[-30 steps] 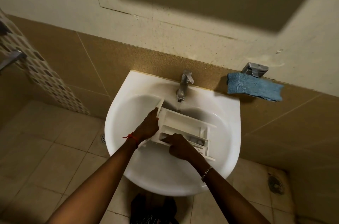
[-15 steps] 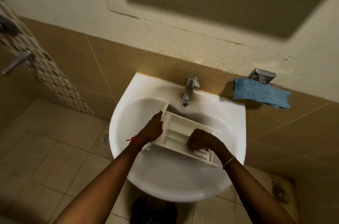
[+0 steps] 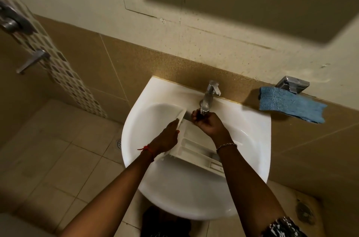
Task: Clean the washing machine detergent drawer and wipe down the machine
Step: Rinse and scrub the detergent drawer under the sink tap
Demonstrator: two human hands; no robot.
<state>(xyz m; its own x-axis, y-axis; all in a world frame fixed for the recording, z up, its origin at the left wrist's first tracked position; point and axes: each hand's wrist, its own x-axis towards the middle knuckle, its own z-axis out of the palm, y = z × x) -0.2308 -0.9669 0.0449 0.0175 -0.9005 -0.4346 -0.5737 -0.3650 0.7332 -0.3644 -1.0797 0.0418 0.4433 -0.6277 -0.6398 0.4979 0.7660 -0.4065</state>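
Our left hand [image 3: 167,136] pinches the end wall of the white compartmented plastic drawer [image 3: 196,149], which lies in the white ceramic sink [image 3: 252,130] just below our right hand [image 3: 210,125], whose fingers curl round the chrome metal tap [image 3: 210,91]. The drawer is likely light, stiff and slippery, so we grip its rims.

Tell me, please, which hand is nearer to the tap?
Right. The right hand sits just below the tap, fingers curled at the spout's tip. The left hand is farther left, gripping the end of the drawer in the sink.

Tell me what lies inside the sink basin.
The white detergent drawer lies in the sink, gripped by the left hand. The right hand grips the faucet above it; its forearm covers part of the drawer, which hides the basin bottom.
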